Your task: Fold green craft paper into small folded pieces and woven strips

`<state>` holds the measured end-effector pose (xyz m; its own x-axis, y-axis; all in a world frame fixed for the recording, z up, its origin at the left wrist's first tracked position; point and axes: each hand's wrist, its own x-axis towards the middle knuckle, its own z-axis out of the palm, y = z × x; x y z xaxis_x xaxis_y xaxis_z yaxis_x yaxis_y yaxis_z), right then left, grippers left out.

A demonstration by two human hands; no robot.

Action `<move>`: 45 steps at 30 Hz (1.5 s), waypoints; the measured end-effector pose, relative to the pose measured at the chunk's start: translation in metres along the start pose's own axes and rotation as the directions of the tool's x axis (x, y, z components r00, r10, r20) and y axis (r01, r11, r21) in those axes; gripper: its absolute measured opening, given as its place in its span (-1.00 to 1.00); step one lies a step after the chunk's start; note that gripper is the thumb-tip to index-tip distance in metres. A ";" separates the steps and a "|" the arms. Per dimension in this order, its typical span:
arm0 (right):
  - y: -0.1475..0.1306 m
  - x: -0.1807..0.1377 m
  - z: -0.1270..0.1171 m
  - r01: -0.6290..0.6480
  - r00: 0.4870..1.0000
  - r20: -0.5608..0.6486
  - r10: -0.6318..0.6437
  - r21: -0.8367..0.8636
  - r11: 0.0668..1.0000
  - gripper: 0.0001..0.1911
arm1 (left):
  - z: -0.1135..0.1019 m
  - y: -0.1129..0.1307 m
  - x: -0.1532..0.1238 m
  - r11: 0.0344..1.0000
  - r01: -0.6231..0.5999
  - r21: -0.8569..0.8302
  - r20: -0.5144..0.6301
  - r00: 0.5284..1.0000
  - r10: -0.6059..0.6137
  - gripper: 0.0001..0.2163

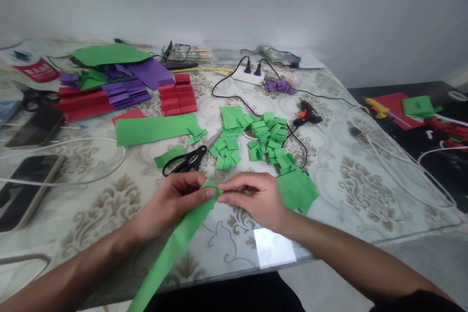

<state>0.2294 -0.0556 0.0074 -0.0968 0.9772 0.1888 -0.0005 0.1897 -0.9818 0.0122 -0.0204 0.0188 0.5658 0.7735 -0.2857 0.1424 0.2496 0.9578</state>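
Observation:
A long green paper strip [173, 246] hangs from my left hand [171, 200], whose thumb presses it near its upper end. My right hand [256, 197] pinches the tip of that same end between thumb and fingertips. Just beyond my hands lie black-handled scissors [188, 160], their blades pointing away to the right. Small folded green paper pieces [268, 136] are heaped past the scissors, and larger green paper squares [298, 189] lie beside my right wrist. A wide green paper band [157, 129] rests at the left, behind the scissors.
Folded red paper [178, 95] and purple paper [126, 92] lie at the back left. A black glue gun [307, 114] and a white power strip [248, 74] with cables are farther right. Two phones [27, 190] lie at the left. A dark side surface [402, 90] adjoins the right.

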 end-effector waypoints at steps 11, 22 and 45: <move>0.001 -0.001 -0.002 0.069 0.997 0.026 -0.068 -0.053 0.996 -0.85 | 0.002 0.003 0.001 0.999 0.033 -0.010 0.004 0.999 -0.033 -0.64; 0.003 -0.001 -0.001 0.078 0.996 0.038 -0.077 -0.028 0.997 -0.88 | 0.001 0.001 0.001 0.999 0.020 -0.039 0.028 0.999 -0.018 -0.66; 0.005 -0.001 -0.001 0.117 0.992 0.051 -0.113 -0.075 0.990 -0.86 | -0.001 -0.001 0.002 0.999 0.003 -0.033 0.055 0.998 -0.001 -0.66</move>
<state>0.2309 -0.0551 0.0021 -0.1469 0.9434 0.2974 0.0624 0.3089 -0.9490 0.0120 -0.0188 0.0172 0.6095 0.7400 -0.2844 0.1167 0.2711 0.9554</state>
